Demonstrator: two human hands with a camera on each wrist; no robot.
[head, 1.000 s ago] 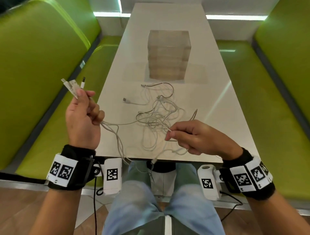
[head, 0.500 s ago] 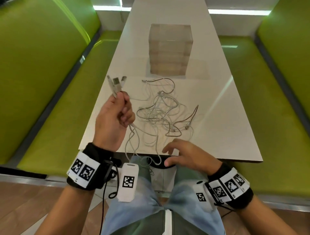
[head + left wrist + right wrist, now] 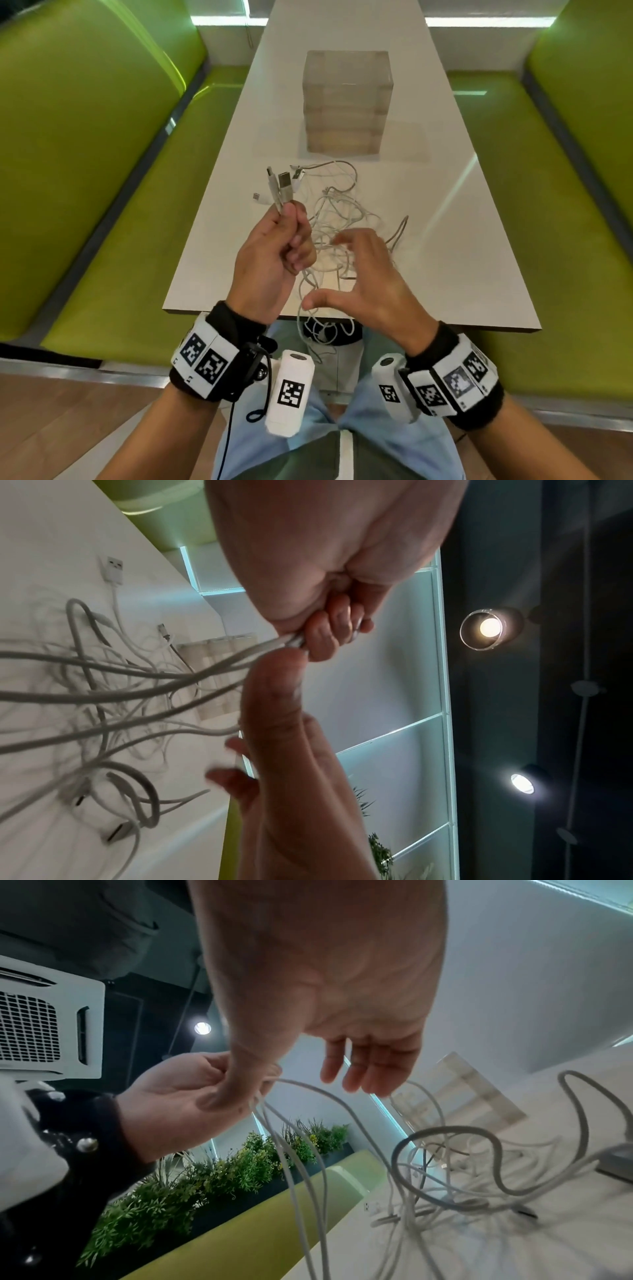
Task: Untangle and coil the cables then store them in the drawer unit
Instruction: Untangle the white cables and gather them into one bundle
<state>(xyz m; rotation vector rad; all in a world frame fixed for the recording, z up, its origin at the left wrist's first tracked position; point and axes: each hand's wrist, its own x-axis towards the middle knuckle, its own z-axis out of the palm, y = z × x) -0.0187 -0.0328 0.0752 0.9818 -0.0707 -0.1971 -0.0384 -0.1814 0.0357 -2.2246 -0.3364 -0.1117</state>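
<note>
At the left of centre in the head view, the left hand (image 3: pixel 270 255) is fisted round a bundle of cable ends, with several plugs (image 3: pixel 282 185) sticking up out of the top of the fist; the left wrist view confirms the fingers (image 3: pixel 329 634) curled tight on the strands where they leave the hand. From there the white cables (image 3: pixel 337 222) run rightward and down into a loose tangle lying on the white worktop (image 3: pixel 445 205) in the middle of the frame, with a few loops hanging over the near edge toward the lap. To the right of the fist, the right hand (image 3: pixel 371 274) hovers over the tangle with fingers spread and slack, holding nothing; it is blurred, so whether it touches a strand I cannot tell. The step in hand looks like separating strands, and it would go best if the left hand kept the plug ends pinned as an anchor while the right picks out one cable close to the fist and runs along it, lifting loops clear rather than tugging knots tight. The translucent drawer unit (image 3: pixel 346 102) stands beyond the tangle, upper centre, drawers apparently closed.
</note>
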